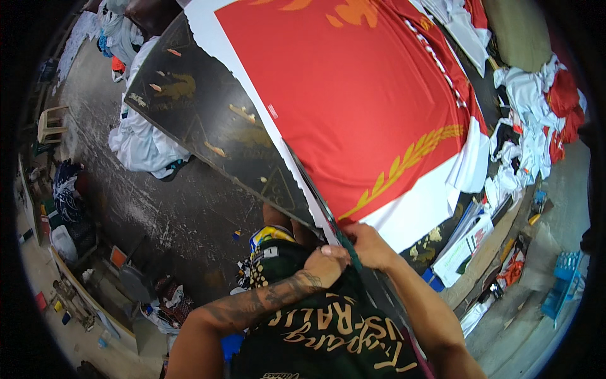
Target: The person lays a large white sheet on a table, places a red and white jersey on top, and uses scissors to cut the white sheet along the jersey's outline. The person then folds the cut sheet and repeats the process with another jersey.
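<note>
A red printed fabric [334, 88] with white margins and a gold leaf motif lies over a dark board [189, 126]. My left hand [323, 268] is closed at the lower end of a narrow white margin strip [303, 180]; what it grips is hard to make out. Just right of it, my right hand [369, 246] has curled fingers around a green item [347, 246] at the fabric's bottom corner; whether this is a tool handle or cloth is unclear. The board's near corner is partly behind my hands.
Piled white and red garments [536, 126] lie along the right, near an olive cushion-like bundle [517, 31]. White cloths [145, 142] sit left of the board. A beige chair [52, 124] and cluttered bags stand farther left. A blue plastic basket [560, 284] is at far right.
</note>
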`<action>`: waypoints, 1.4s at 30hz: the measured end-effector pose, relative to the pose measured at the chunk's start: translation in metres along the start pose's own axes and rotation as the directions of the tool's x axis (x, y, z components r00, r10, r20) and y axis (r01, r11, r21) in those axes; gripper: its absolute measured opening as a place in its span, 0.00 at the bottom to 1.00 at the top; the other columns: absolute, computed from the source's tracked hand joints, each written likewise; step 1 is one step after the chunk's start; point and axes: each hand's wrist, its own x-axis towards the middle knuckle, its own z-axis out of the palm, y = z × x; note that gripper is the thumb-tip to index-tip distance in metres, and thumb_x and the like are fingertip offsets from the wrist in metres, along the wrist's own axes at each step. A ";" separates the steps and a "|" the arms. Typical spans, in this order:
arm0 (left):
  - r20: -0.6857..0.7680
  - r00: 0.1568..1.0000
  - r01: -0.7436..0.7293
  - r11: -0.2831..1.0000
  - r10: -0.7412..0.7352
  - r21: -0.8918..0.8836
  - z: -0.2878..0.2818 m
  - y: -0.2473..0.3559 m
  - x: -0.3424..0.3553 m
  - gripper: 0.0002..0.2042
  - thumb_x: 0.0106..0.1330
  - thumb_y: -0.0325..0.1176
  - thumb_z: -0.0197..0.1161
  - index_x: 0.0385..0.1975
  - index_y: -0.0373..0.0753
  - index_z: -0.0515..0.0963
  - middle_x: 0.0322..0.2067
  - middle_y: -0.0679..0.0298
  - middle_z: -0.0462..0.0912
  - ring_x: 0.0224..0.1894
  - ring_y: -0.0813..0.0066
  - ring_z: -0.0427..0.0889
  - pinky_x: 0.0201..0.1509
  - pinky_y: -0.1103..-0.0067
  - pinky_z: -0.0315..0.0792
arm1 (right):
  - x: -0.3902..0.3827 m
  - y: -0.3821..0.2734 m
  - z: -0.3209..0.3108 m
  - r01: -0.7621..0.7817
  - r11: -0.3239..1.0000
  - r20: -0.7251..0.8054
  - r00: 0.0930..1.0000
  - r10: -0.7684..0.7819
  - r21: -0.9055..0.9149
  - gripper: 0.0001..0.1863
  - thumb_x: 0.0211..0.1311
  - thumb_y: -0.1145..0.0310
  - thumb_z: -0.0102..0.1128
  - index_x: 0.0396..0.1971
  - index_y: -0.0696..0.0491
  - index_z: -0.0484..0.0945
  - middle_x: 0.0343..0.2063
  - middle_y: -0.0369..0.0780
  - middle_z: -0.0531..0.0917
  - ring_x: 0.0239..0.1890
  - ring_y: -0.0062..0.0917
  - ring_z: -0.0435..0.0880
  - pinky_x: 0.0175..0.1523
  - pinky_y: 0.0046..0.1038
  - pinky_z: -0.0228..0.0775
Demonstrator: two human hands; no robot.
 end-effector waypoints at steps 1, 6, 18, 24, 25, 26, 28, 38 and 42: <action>0.002 0.998 0.059 0.993 -0.059 -0.105 0.000 0.001 0.003 0.11 0.72 0.33 0.55 0.42 0.36 0.83 0.39 0.53 0.89 0.44 0.57 0.89 0.50 0.67 0.81 | 0.005 -0.006 -0.001 0.087 0.996 0.004 0.996 -0.087 0.021 0.38 0.58 0.35 0.76 0.37 0.63 0.85 0.24 0.40 0.84 0.30 0.25 0.84 0.38 0.29 0.75; 0.367 0.928 -0.136 0.861 -0.063 0.491 0.009 -0.002 0.018 0.10 0.68 0.31 0.61 0.39 0.37 0.89 0.43 0.56 0.89 0.51 0.57 0.87 0.52 0.62 0.78 | 0.027 -0.037 -0.008 0.011 0.999 0.009 1.000 -0.011 -0.049 0.37 0.56 0.34 0.77 0.37 0.61 0.87 0.26 0.43 0.85 0.32 0.29 0.84 0.40 0.32 0.75; 0.255 0.910 -0.406 0.826 0.326 0.392 0.040 -0.029 0.024 0.07 0.62 0.34 0.65 0.28 0.42 0.89 0.24 0.63 0.89 0.27 0.60 0.89 0.28 0.58 0.77 | 0.076 -0.135 -0.032 -0.025 0.999 -0.004 1.000 0.025 -0.048 0.41 0.54 0.30 0.76 0.34 0.63 0.87 0.25 0.46 0.85 0.33 0.32 0.86 0.44 0.37 0.76; 0.379 0.886 -0.417 0.820 0.269 0.391 0.049 -0.030 0.028 0.08 0.54 0.33 0.70 0.30 0.38 0.90 0.26 0.58 0.89 0.26 0.57 0.88 0.21 0.54 0.76 | 0.098 -0.174 -0.041 -0.110 0.993 0.068 0.991 0.113 -0.051 0.42 0.54 0.28 0.75 0.34 0.62 0.87 0.26 0.44 0.85 0.33 0.29 0.86 0.42 0.35 0.76; 0.417 0.876 -0.419 0.808 0.241 0.413 0.050 -0.029 0.027 0.08 0.53 0.33 0.72 0.30 0.37 0.91 0.26 0.57 0.89 0.26 0.56 0.88 0.21 0.54 0.76 | 0.102 -0.180 -0.043 -0.056 0.998 0.028 0.998 0.057 -0.028 0.42 0.55 0.28 0.74 0.35 0.62 0.88 0.27 0.44 0.85 0.33 0.30 0.86 0.42 0.35 0.76; 0.520 0.827 -0.443 0.816 0.213 0.371 0.050 -0.028 0.029 0.09 0.50 0.33 0.73 0.29 0.37 0.91 0.26 0.56 0.89 0.25 0.56 0.87 0.21 0.54 0.76 | 0.105 -0.185 -0.043 -0.050 0.998 0.039 0.998 0.051 -0.043 0.43 0.55 0.28 0.73 0.36 0.62 0.88 0.27 0.45 0.85 0.34 0.31 0.86 0.43 0.36 0.76; 0.613 0.776 -0.448 0.814 0.148 0.370 0.051 -0.026 0.031 0.11 0.46 0.33 0.76 0.29 0.36 0.91 0.27 0.54 0.89 0.25 0.55 0.87 0.21 0.53 0.76 | 0.110 -0.196 -0.045 -0.018 0.999 0.010 1.000 0.019 -0.032 0.43 0.56 0.26 0.71 0.34 0.62 0.87 0.26 0.44 0.85 0.33 0.31 0.85 0.42 0.36 0.76; 0.774 0.633 -0.593 0.651 0.013 0.474 0.049 -0.021 0.043 0.12 0.55 0.43 0.70 0.23 0.39 0.85 0.27 0.56 0.87 0.27 0.53 0.85 0.23 0.51 0.75 | 0.153 -0.248 -0.057 0.018 1.000 0.003 1.000 -0.018 -0.013 0.38 0.58 0.29 0.73 0.30 0.57 0.82 0.19 0.34 0.78 0.23 0.20 0.81 0.30 0.25 0.72; 0.791 0.612 -0.593 0.667 0.007 0.452 0.044 -0.019 0.045 0.12 0.56 0.42 0.69 0.25 0.39 0.85 0.29 0.55 0.88 0.29 0.52 0.86 0.27 0.52 0.76 | 0.164 -0.275 -0.062 0.040 0.999 -0.007 0.999 -0.040 -0.001 0.43 0.54 0.22 0.69 0.25 0.57 0.82 0.20 0.37 0.80 0.26 0.25 0.82 0.34 0.30 0.73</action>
